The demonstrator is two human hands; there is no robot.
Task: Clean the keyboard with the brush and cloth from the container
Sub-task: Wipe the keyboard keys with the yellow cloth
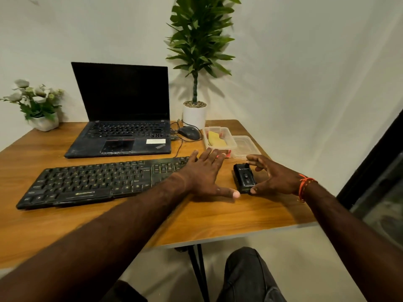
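Head view: one keyboard (102, 180) on the table (218, 214), its right end hidden under the flat, spread left hand (204, 174). One container (220, 139) behind holds a yellow cloth (216, 139); the brush is hard to make out. The right hand (273, 177) pinches one small black device (244, 178).

I count one keyboard (96, 182) and one open laptop (122, 118) on the tabletop (196, 219). One mouse (189, 132), one small black device (244, 178). One clear container (219, 138) holding one yellow cloth (216, 139), with one lid (246, 147) beside it. Two potted plants: one tall (197, 51), one flowering (36, 103). Two hands in view, left hand (202, 173) and right hand (274, 177).
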